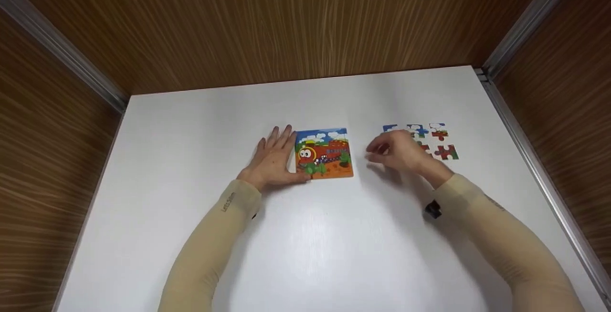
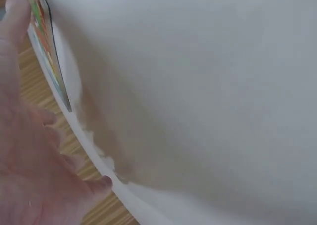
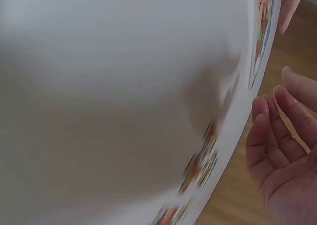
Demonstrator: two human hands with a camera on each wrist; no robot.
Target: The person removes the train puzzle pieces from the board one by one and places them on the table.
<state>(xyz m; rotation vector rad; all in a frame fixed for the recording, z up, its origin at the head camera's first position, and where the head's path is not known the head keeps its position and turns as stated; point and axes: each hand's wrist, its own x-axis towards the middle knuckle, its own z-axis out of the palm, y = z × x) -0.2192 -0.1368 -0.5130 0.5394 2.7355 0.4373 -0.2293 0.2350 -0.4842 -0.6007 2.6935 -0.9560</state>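
Observation:
A square picture board with a red cartoon train lies flat on the white table. My left hand rests at its left side, fingers straight, thumb on the lower left edge. Between the board and several puzzle pieces, my right hand hovers with bent fingers and nothing visible in them; its thumb stands apart from the fingertips in the right wrist view. That hand hides part of the pieces in the head view. The board also appears beside the left thumb in the left wrist view.
The white table has brown wood-grain panels behind it and at both sides. Metal rails run along the panels at left and right. The puzzle pieces lie spaced apart on the right part of the table.

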